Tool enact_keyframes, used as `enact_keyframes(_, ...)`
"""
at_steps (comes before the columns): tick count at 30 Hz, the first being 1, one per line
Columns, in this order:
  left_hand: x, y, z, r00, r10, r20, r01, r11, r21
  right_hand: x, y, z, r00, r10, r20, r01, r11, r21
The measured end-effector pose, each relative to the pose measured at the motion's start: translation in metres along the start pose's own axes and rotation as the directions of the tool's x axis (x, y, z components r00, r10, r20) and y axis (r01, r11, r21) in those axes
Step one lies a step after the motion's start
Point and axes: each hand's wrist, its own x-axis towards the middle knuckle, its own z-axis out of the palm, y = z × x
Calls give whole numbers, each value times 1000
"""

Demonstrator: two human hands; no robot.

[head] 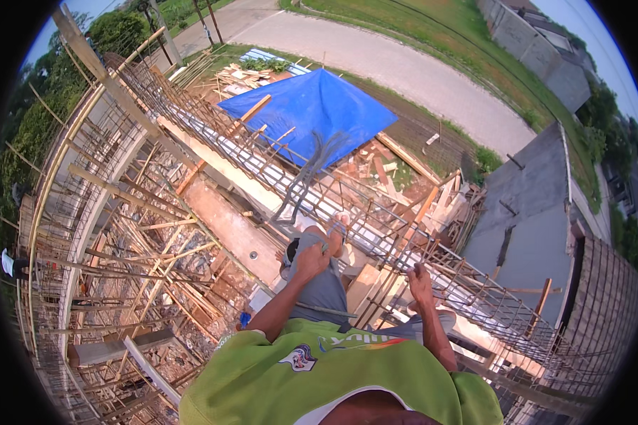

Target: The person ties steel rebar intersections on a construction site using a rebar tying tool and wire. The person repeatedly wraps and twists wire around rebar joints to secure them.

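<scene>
My left hand (312, 260) is curled over the grey trousers (327, 295) at my bent left leg. Whether something small is inside its fingers cannot be made out. To the right, my right hand (420, 284) is raised beside the steel rebar cage (372, 212), fingers bent; contact with a bar is unclear. A bundle of bent dark tie wire (300, 186) lies across the cage ahead of my left hand. One sandalled foot (338, 231) rests by the cage. Beneath it run pale formwork boards (260, 191).
Left and below are bamboo scaffold poles (154, 287) above rubble. A wooden post (122, 95) slants across the upper left. Beyond the cage spreads a blue tarpaulin (324, 111). A grey plastered wall (531, 212) stands right. Another person (13, 264) is at the far left.
</scene>
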Motion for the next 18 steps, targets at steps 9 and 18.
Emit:
enact_keyframes(9, -1, -46, 14, 998, 40, -56, -47, 989, -140, -49, -11, 75, 993, -101, 64, 120, 802, -586)
enact_keyframes(18, -19, -57, 11, 995, -19, -97, 5, 990, -138, -43, -24, 62, 990, -125, 63, 133, 697, -705)
